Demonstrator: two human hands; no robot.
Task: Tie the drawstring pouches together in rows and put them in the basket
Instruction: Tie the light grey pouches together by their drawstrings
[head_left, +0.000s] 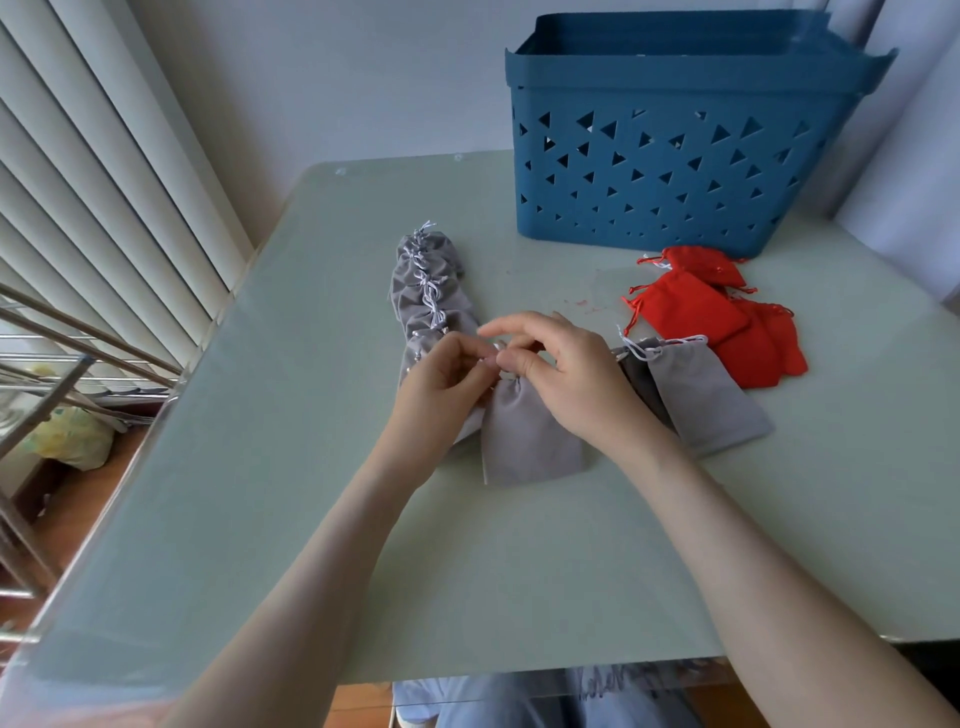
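Tying step: left hand (447, 370) and right hand (569, 376) pinch at the neck of a grey pouch (530, 441), at the near end of the grey row (426, 291) on the table (291, 493). Next probably calls for cinching it snug to the row, then fetching a spare pouch (714, 397) from the right.

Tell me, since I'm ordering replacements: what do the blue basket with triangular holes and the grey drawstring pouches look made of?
Blue basket with triangular holes: probably moulded plastic, matte; stiff walls, clean-cut holes. Grey drawstring pouches: soft cloth, possibly velvet-like, matte; they crease and gather at the necks.
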